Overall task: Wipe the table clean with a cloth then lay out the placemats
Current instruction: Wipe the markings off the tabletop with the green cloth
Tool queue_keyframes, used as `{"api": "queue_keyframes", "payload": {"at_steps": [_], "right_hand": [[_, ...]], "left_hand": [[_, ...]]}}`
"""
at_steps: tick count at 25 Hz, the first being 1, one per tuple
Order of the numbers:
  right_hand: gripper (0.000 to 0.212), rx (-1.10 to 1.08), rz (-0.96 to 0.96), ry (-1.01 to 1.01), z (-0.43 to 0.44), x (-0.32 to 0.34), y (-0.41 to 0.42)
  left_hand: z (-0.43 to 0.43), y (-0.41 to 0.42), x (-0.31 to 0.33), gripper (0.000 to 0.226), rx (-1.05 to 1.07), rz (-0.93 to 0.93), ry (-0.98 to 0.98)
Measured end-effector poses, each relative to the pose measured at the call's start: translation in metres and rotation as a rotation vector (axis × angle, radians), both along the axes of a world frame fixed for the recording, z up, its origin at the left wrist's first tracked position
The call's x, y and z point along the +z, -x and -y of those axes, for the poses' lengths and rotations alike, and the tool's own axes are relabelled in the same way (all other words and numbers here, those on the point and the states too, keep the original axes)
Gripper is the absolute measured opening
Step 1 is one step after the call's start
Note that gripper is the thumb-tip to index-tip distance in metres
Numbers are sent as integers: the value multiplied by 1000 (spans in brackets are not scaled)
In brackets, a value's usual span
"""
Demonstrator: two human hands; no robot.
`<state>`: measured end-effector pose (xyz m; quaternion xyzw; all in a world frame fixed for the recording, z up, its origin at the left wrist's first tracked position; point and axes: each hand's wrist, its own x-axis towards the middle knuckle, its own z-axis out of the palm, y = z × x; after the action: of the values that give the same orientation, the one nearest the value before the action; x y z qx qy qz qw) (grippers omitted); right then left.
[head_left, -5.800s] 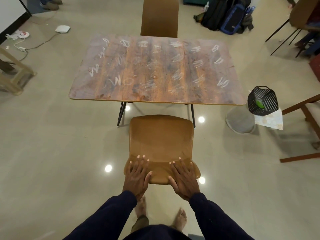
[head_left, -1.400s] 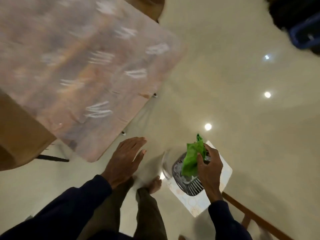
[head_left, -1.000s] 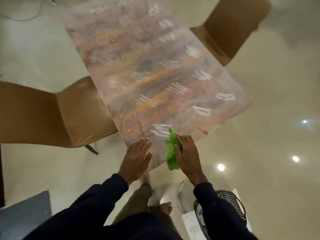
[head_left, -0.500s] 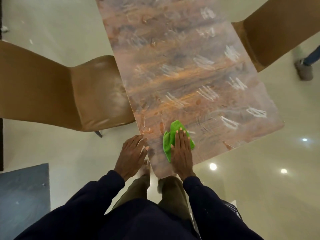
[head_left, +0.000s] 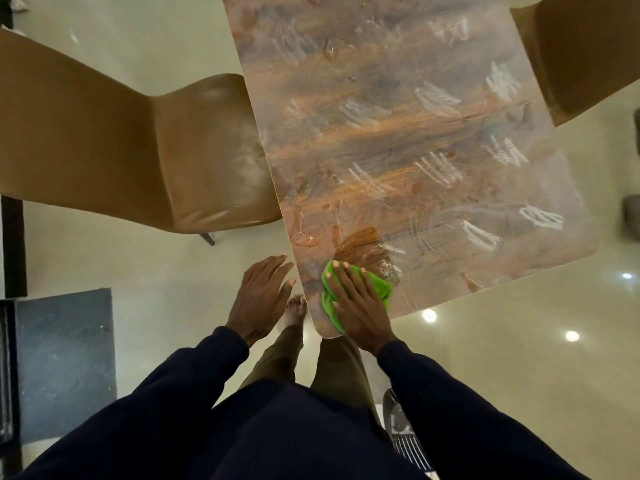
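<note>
**Head view: you are wiping the table's near corner, and most of the top is waiting**

You are standing at the short end of the table (head_left: 398, 133), which is running from 6 o'clock in the frame up toward 12 and 1. Your right hand (head_left: 356, 303) is lying flat on the green cloth (head_left: 379, 289), fingers straight and close together, and is pressing it onto the near corner of the top. Your left hand (head_left: 259, 296) is hovering over the floor at 9 o'clock of the cloth, just beside the table edge. Its fingers are straight and loosely spread, and it is holding nothing. Whether it is touching the edge cannot be told.

A darker wiped patch (head_left: 360, 242) is showing at 12 o'clock of your fingertips, so by the look of it the wiping step is only beginning. White scribbles (head_left: 438, 166) are covering the rest of the top out to 1 and 2 o'clock. One brown chair (head_left: 121, 143) is standing at 9 o'clock and another chair (head_left: 581, 57) at 2 o'clock.

The next move is probably calling for long, firm strokes away from you toward 12 o'clock, working across to the right edge. No placemats are showing, so laying them out is coming later.
</note>
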<state>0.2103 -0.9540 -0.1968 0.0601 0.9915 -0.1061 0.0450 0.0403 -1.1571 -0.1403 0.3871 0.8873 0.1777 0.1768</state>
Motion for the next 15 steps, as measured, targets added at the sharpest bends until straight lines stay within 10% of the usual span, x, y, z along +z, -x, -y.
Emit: {"api": "queue_keyframes", "payload": {"at_steps": [8, 15], "right_hand": [[65, -378, 17, -37, -9, 6, 65], [74, 160, -37, -11, -22, -7, 5]], "left_hand": [[-2, -8, -9, 41, 10, -94, -5], [-4, -15, -8, 43, 45, -88, -27]]}}
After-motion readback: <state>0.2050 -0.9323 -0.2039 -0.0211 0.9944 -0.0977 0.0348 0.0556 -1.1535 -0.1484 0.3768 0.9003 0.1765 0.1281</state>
